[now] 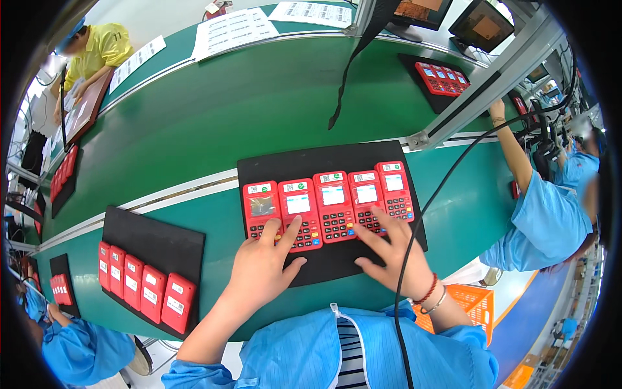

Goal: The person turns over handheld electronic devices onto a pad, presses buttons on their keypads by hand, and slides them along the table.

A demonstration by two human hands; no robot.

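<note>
Several red payment terminals (333, 194) stand side by side, faces up, on a black mat (327, 264) in front of me. Each has a screen, a keypad and small labels at its top. The leftmost terminal's screen (262, 206) looks dull grey, while the others show pale, lit displays. My left hand (259, 266) has its fingers spread, with fingertips over the keypads of the two leftmost terminals. My right hand (396, 256) is also spread, its fingers at the keypad of the fourth terminal from the left (367, 194). Neither hand holds anything.
Another black mat (155, 230) at the left carries several red terminals (132, 282), backs up. A black cable (447, 172) crosses before my right hand. A strap (343, 84) hangs ahead. Beyond the metal post (505, 71), a co-worker's arm (512, 149) reaches in. An orange crate (476, 301) stands lower right.
</note>
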